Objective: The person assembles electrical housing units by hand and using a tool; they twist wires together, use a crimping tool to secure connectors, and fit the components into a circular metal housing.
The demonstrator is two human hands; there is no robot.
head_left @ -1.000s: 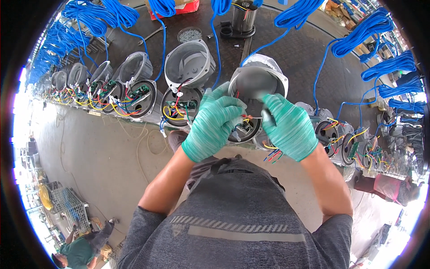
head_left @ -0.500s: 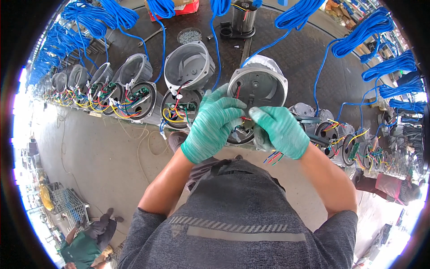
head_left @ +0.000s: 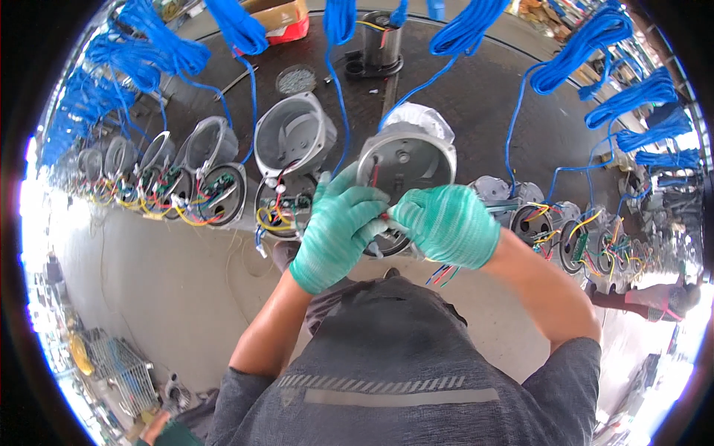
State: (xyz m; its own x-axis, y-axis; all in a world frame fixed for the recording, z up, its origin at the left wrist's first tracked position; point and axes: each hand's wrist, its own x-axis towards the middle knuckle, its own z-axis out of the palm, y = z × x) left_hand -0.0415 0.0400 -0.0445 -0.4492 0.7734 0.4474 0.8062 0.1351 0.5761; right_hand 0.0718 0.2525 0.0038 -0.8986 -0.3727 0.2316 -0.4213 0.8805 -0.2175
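Note:
Both my hands wear green-and-white knit gloves and meet in front of a grey round metal housing (head_left: 407, 160). My left hand (head_left: 338, 230) is closed, fingertips pinched on a red wire (head_left: 384, 216). Opposite it, my right hand (head_left: 450, 225) is closed on the same wire; the fingers hide most of it. Inside the housing another red lead (head_left: 375, 175) shows. A black-rimmed round base (head_left: 390, 244) lies partly hidden under my fingers. Loose coloured wire ends (head_left: 442, 276) hang below my right hand.
A row of similar open housings (head_left: 295, 135) with wired bases stretches left, and more wired bases (head_left: 532, 223) stand right. Coiled blue cables (head_left: 242, 26) hang along the bench. Farther back are a dish of small fasteners (head_left: 296, 80), a metal cylinder (head_left: 382, 48) and a cardboard box (head_left: 277, 18).
The view has shifted, so the bench things sit further left and lower. My right fingers have closed in tighter against the left fingertips at the red wire.

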